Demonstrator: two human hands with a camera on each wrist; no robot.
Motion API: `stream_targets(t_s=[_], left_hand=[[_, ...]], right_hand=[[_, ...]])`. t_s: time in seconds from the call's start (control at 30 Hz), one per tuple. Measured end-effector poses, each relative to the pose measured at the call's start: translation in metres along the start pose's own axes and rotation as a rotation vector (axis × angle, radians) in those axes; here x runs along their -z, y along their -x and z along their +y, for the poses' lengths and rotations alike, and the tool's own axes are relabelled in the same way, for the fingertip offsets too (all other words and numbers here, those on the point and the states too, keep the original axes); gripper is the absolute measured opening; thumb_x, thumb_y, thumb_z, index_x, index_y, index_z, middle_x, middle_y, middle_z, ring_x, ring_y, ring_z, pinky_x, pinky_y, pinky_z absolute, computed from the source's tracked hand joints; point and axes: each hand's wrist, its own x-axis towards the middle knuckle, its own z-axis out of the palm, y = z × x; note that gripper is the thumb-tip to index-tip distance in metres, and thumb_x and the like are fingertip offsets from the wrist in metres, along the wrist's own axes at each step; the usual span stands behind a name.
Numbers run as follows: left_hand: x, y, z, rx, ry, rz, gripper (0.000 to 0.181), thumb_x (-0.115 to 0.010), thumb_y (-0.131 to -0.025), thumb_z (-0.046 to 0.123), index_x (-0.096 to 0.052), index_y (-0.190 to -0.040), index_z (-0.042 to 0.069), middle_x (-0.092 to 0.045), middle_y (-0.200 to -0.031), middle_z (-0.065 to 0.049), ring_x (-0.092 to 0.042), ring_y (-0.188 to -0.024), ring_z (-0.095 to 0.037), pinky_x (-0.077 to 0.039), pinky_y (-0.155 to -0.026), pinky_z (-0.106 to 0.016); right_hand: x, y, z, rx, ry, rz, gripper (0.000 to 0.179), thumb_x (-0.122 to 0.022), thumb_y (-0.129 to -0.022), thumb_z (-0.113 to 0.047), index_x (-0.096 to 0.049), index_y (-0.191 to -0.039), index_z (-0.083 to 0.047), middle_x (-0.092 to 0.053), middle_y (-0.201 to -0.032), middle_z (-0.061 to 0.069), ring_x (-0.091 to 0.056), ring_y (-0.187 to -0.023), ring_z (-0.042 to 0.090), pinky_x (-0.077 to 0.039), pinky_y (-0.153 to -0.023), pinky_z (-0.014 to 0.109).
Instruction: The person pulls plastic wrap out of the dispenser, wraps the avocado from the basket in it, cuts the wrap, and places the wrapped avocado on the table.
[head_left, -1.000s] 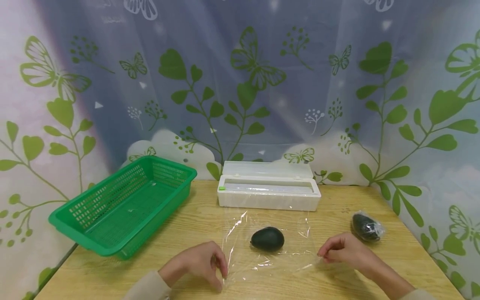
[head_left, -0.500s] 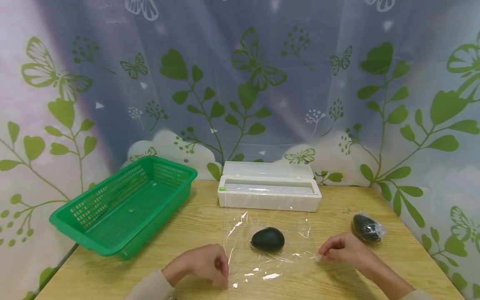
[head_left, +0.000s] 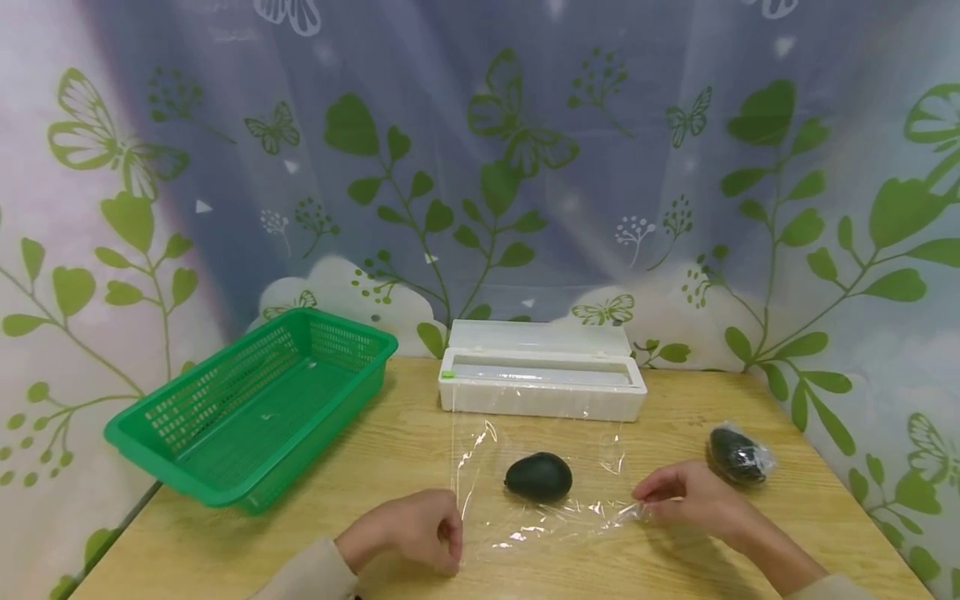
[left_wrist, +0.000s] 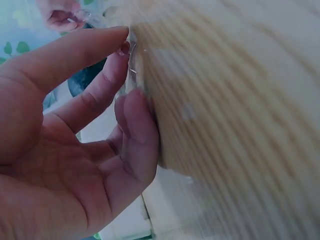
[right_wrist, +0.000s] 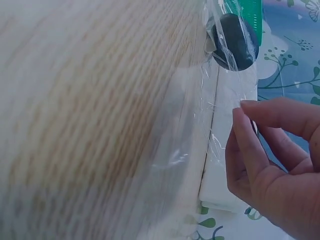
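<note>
A dark green avocado (head_left: 538,477) lies on a clear sheet of cling film (head_left: 517,533) spread over the table. The sheet runs out from a white cling film dispenser (head_left: 543,402) with its lid raised. At the sheet's near left corner, my left hand (head_left: 420,529) pinches the film between thumb and fingertips, low over the wood. My right hand (head_left: 693,497) pinches the near right corner, where the film bunches and rises a little. In the right wrist view, film folds cross in front of the avocado (right_wrist: 235,42).
A green plastic basket (head_left: 300,446) stands on the left of the wooden table (head_left: 375,467). Behind my right hand sits a second avocado wrapped in film (head_left: 738,454). A patterned curtain (head_left: 420,208) hangs right behind the table.
My right hand has raised its corner of the film slightly, and the near edge there is more gathered. My left hand has shifted a little to the right, drawing its corner along.
</note>
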Motion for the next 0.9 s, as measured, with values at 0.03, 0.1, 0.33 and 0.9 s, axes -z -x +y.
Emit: stream_targets(t_s=[0.03,0.1,0.33,0.9], left_hand=[[0.001,0.000,-0.001,-0.005,0.015,-0.014,0.009,-0.077,-0.073,-0.003,-0.074,-0.067,0.005,-0.049,-0.056,0.017,-0.038,-0.053,0.006,-0.034,-0.052,-0.011],[0.004,0.001,-0.005,-0.014,0.091,-0.052,0.009,-0.074,-0.075,-0.005,-0.074,-0.070,0.002,-0.054,-0.058,0.015,-0.042,-0.053,0.006,-0.036,-0.052,-0.010],[0.016,0.004,-0.018,0.014,0.307,-0.105,0.006,-0.070,-0.089,0.001,-0.072,-0.084,0.000,-0.066,-0.073,0.006,-0.057,-0.061,-0.003,-0.048,-0.054,-0.013],[0.048,-0.005,-0.022,-0.074,0.265,0.009,0.012,-0.068,-0.097,0.006,-0.075,-0.099,-0.003,-0.075,-0.083,-0.009,-0.064,-0.074,-0.002,-0.054,-0.071,-0.017]], right_hand=[[0.000,0.000,0.000,0.003,0.003,-0.006,0.025,-0.072,-0.088,0.001,-0.071,-0.111,0.010,-0.074,-0.108,0.023,-0.066,-0.090,0.001,-0.056,-0.079,0.017],[-0.001,-0.001,0.000,0.012,0.002,-0.015,0.025,-0.071,-0.086,0.006,-0.071,-0.110,0.010,-0.074,-0.107,0.024,-0.066,-0.090,0.001,-0.057,-0.078,0.017],[-0.004,-0.003,-0.004,0.089,0.011,0.003,0.014,-0.074,-0.083,0.010,-0.072,-0.098,0.010,-0.075,-0.095,0.019,-0.065,-0.083,-0.002,-0.058,-0.072,0.017],[0.010,-0.013,-0.023,0.114,0.108,0.020,0.019,-0.073,-0.096,-0.020,-0.074,-0.103,-0.002,-0.074,-0.095,0.006,-0.063,-0.085,0.000,-0.056,-0.070,0.023]])
